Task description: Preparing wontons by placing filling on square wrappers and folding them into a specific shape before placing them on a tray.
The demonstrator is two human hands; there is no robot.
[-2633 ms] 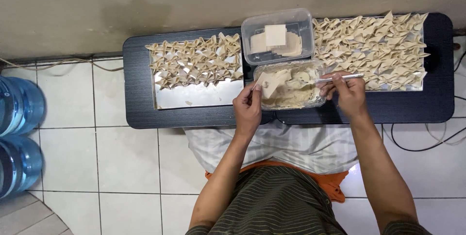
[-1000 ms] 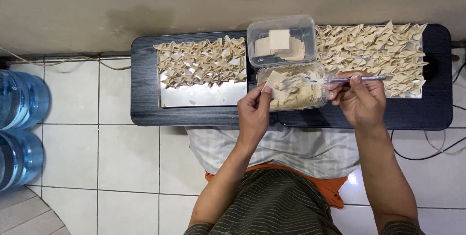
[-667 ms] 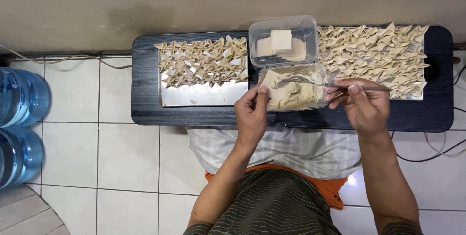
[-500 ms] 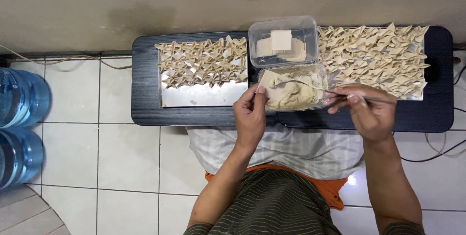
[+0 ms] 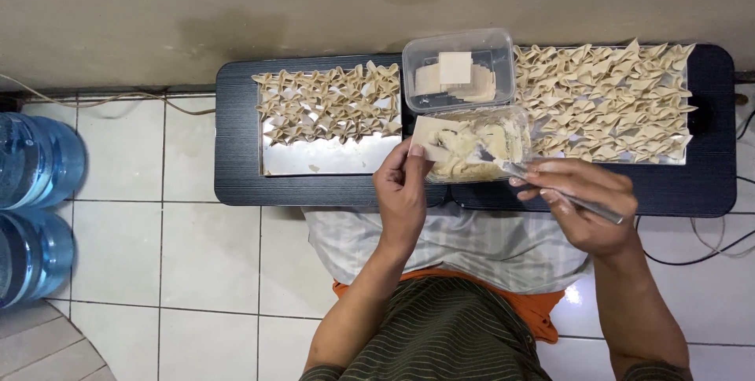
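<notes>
Head view, only view. Two bare hands are working over a low dark desk with a fine-lined matte top.

Left hand: its grip is pinching one square wrapper, thin, pale and flat, by the corner, holding it at the 9 o'clock edge of the filling tub.

Right hand: its grip is clenching around one slim metal spoon, the shiny handle running toward 4 o'clock and the tip reaching into the tub at 10 o'clock from the hand.

Two clear plastic tubs, rectangular with rounded corners. The filling tub is holding a lumpy, pasty beige mass. The second tub, touching it at 12 o'clock, is holding a loose stack of square wrappers; exact number not countable.

Two flat trays are lying on the desk. The left tray is shiny metal, its near strip bare, with about four rows of folded dumplings, crimped and pointed, too many to count surely. The right tray is nearly covered by folded dumplings, several dozen.

Two blue translucent water jugs are standing on the white tiled floor at 9 o'clock. A striped cloth is lying over the lap.
</notes>
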